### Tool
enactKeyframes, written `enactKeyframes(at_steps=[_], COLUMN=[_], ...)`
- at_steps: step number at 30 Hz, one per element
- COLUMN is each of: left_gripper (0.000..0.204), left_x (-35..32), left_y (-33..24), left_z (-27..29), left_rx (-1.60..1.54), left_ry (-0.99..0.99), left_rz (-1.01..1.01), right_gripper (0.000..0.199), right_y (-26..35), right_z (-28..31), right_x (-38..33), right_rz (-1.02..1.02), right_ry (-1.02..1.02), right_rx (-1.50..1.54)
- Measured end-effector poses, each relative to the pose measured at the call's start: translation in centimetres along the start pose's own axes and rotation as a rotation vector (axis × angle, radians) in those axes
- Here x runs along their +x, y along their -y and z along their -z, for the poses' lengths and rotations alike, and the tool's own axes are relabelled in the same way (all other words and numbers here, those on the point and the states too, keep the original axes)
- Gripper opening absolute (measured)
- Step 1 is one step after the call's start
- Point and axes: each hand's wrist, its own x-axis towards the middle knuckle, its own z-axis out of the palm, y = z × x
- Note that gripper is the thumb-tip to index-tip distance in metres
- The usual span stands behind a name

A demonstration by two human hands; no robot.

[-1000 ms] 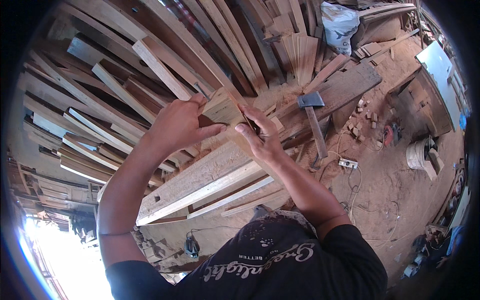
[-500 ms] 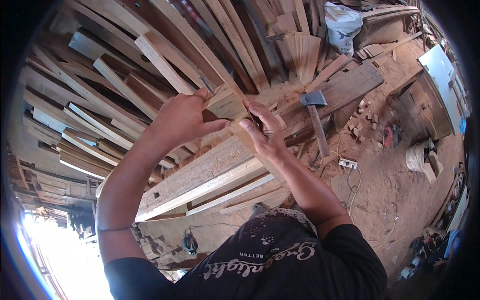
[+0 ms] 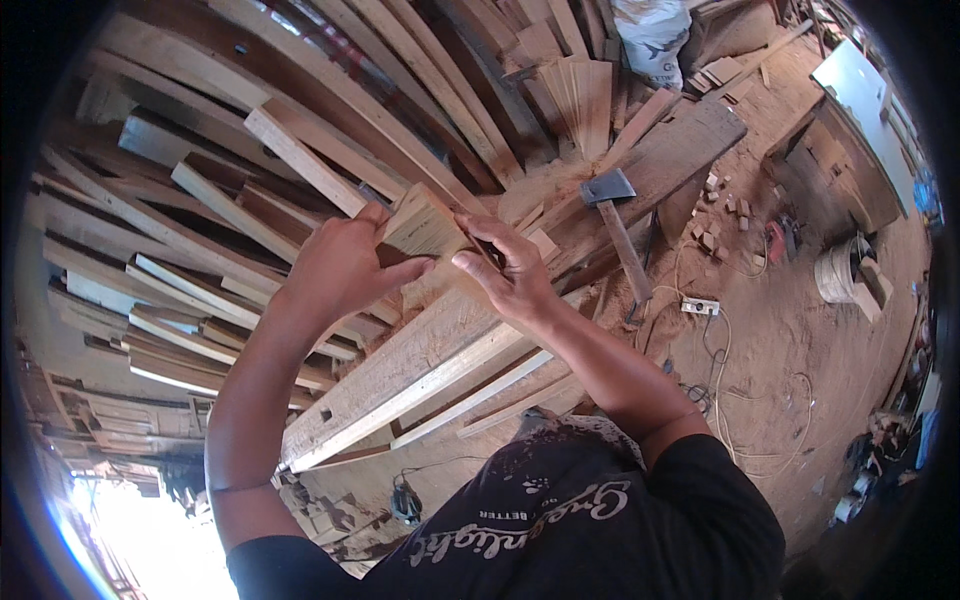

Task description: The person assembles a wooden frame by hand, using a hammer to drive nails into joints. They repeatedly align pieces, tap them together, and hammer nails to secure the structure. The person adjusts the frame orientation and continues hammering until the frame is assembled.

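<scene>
both hands pinch a small wood block above the long plank, left hand steadying underneath, right hand fingers gripping its edge; an axe rests nearby.

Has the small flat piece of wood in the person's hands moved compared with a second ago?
Cannot tell of any real move: the small flat wooden piece sits as before, left of the axe on the plank, held by both hands.
</scene>
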Motion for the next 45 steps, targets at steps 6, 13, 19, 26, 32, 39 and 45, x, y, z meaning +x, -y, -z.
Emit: enactKeyframes(at_steps=[6, 13, 19, 26, 32, 39, 45], left_gripper=[0.068, 0.066, 0.065, 0.074, 0.071, 0.072, 0.075], left_x=[-0.1, -0.1, 0.0, -0.4, -0.3, -0.3, -0.1], left_y=[0.4, 0.5, 1.0, 0.7, 0.8, 1.1, 1.1], left_z=[-0.4, -0.4, -0.7, -0.2, 0.0, -0.2, -0.2], left_rx=[0.004, 0.029, 0.076, 0.043, 0.051, 0.072, 0.101], left_ry=[-0.009, -0.022, -0.018, -0.032, -0.009, -0.003, 0.014], left_rz=[-0.02, -0.059, -0.068, -0.084, -0.069, -0.056, -0.08], right_gripper=[0.048, 0.042, 0.043, 0.042, 0.042, 0.033, 0.047], right_y=[1.8, 2.0, 1.1, 0.6, 0.4, 2.1, 2.3], right_z=[-0.2, -0.1, 0.0, -0.1, -0.3, -0.6, 0.4], right_x=[-0.3, 0.0, 0.0, 0.0, 0.0, -1.7, -0.7], right_rz=[-0.076, -0.053, -0.05, 0.046, 0.074, 0.084, 0.143], right_ry=[-0.003, 0.005, 0.048, 0.019, -0.006, -0.121, -0.092], right_rx=[-0.06, 0.007, 0.053, -0.001, -0.071, -0.154, -0.161])
